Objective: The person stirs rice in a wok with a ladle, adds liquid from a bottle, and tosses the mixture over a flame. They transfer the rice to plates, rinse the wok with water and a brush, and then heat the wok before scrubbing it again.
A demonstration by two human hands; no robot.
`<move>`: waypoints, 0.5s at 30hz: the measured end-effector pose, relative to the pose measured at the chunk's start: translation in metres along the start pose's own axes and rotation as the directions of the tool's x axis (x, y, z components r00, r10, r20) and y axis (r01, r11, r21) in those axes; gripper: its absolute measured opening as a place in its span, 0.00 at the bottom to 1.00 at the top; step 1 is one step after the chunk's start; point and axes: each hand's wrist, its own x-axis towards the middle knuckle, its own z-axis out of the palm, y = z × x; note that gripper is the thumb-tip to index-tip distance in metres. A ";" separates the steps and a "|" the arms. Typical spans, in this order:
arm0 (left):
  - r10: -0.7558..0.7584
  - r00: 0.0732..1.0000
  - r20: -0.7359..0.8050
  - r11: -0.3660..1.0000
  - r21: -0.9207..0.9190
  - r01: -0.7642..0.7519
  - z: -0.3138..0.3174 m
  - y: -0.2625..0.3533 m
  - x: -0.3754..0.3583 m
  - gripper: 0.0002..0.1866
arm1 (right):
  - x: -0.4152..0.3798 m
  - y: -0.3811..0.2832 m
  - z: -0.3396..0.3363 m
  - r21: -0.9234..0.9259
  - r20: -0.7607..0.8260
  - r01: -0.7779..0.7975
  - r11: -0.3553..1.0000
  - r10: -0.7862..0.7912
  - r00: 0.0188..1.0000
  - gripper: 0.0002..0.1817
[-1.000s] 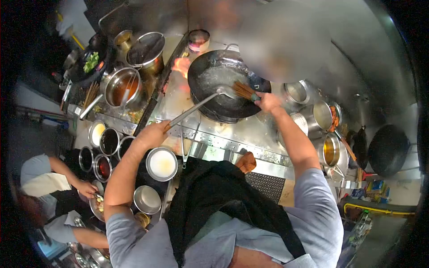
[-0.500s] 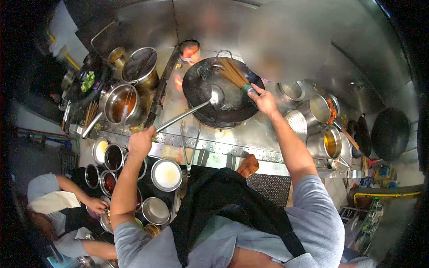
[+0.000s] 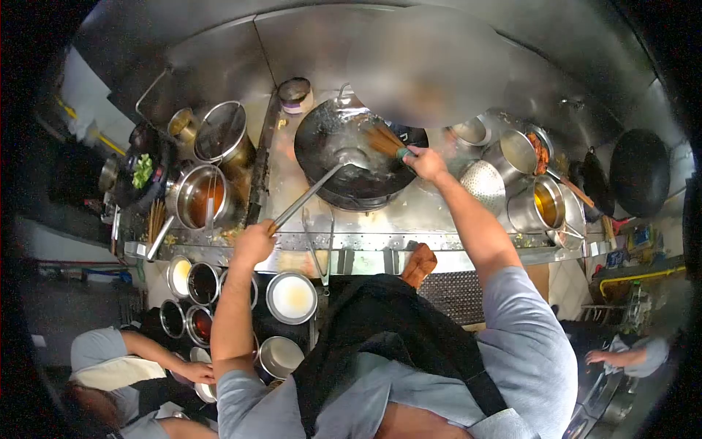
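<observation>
A black wok (image 3: 310, 137) with wet, shiny insides sits on the stove in front of me. My left hand (image 3: 254, 244) is closed round the long handle of a metal ladle (image 3: 355, 158), whose bowl lies inside the wok. In my right hand (image 3: 427, 163) is a bamboo wok brush (image 3: 385, 140) with a green band, gripped at its bound end. Its splayed bristles point left over the inside of the wok, close beside the ladle bowl.
A pot of reddish-brown liquid (image 3: 196, 193) stands left, a perforated strainer (image 3: 482, 184) and a pot of yellow oil (image 3: 545, 205) right. Tongs (image 3: 319, 245) hang at the front edge, near a bowl of white liquid (image 3: 292, 298). A co-worker's hand (image 3: 196, 372) is lower left.
The brush has moved from the wok's far side towards its middle, nearer the ladle bowl. The orange glow by the back pot is gone. Another person shows at right.
</observation>
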 end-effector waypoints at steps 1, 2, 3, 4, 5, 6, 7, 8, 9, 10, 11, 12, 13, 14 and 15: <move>-0.028 1.000 -0.001 1.000 -0.006 0.028 0.000 0.009 0.003 0.16 | -0.008 -0.009 -0.009 0.122 -0.051 -0.062 0.991 0.069 0.996 0.28; -0.053 0.999 0.000 0.999 -0.014 0.053 0.001 0.016 0.005 0.16 | -0.021 -0.020 -0.014 0.123 -0.057 -0.068 0.990 0.075 0.996 0.28; -0.075 0.997 0.024 0.995 -0.066 0.077 0.002 0.020 0.009 0.16 | -0.036 -0.034 -0.016 0.219 -0.077 -0.034 0.975 0.052 0.996 0.28; -0.063 0.998 0.024 0.996 -0.059 0.065 0.006 0.017 0.014 0.16 | -0.044 -0.041 -0.016 0.314 -0.103 0.004 0.950 0.030 0.994 0.28; -0.037 0.999 -0.004 0.990 -0.139 0.036 0.013 0.011 0.019 0.15 | -0.045 -0.034 -0.006 0.169 -0.128 0.110 0.979 -0.089 0.988 0.28; -0.012 1.000 -0.029 0.976 -0.218 0.005 0.020 0.004 0.022 0.14 | -0.038 -0.026 -0.003 -0.104 -0.018 0.116 0.988 -0.119 0.993 0.27; 0.004 1.000 -0.025 0.977 -0.211 -0.009 0.027 -0.004 0.024 0.14 | -0.030 -0.016 -0.004 -0.163 0.055 0.031 0.986 -0.023 0.998 0.26; -0.006 0.998 0.059 0.963 -0.267 0.021 0.031 -0.015 0.025 0.14 | -0.027 -0.008 -0.004 -0.221 0.122 -0.049 0.974 0.077 0.989 0.26; -0.014 0.991 0.130 0.945 -0.322 0.056 0.025 -0.016 0.025 0.14 | -0.029 0.001 -0.006 -0.213 0.107 -0.055 0.975 0.080 0.991 0.26; 0.012 0.998 0.064 0.933 -0.359 0.012 0.024 -0.016 0.013 0.13 | -0.032 0.011 -0.008 -0.096 -0.005 -0.051 0.994 0.051 0.999 0.27; -0.052 0.992 0.111 0.862 -0.497 0.101 0.020 -0.011 -0.002 0.11 | -0.040 0.017 -0.008 0.023 -0.112 -0.035 0.999 0.038 0.993 0.27; -0.101 0.980 0.169 0.774 -0.606 0.184 0.014 -0.001 -0.013 0.10 | -0.055 0.012 -0.013 0.041 -0.123 -0.042 0.998 0.047 0.991 0.27; -0.096 0.981 0.168 0.784 -0.594 0.178 0.012 0.008 -0.019 0.10 | -0.069 0.003 -0.013 0.187 -0.218 0.018 0.982 0.024 0.976 0.28; -0.116 0.981 0.155 0.759 -0.623 0.188 0.009 0.018 -0.024 0.08 | -0.080 -0.008 -0.019 0.324 -0.317 0.088 0.942 0.020 0.948 0.28; -0.133 0.980 0.147 0.733 -0.652 0.197 0.010 0.026 -0.030 0.06 | -0.084 -0.007 -0.025 0.220 -0.229 0.076 0.973 -0.024 0.973 0.28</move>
